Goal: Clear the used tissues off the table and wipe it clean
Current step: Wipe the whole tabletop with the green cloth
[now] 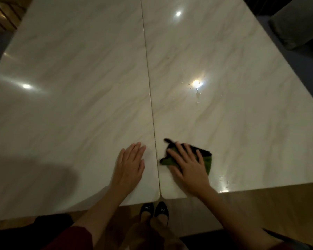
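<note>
Two white marble tables [79,87] stand pushed together, with a thin seam running down the middle. My right hand [188,163] presses flat on a green and black cloth [207,159] near the front edge of the right table, fingers spread over it. To the left of the seam, my left hand [130,163] rests flat and empty on the left table. Wet streaks and droplets [197,89] glisten on the right table. No tissues are visible.
A grey chair [296,27] stands at the far right corner. Wooden slats [2,17] show at the far left. My black shoes [154,210] are on the wooden floor below the front edge. Ceiling lights reflect on the marble.
</note>
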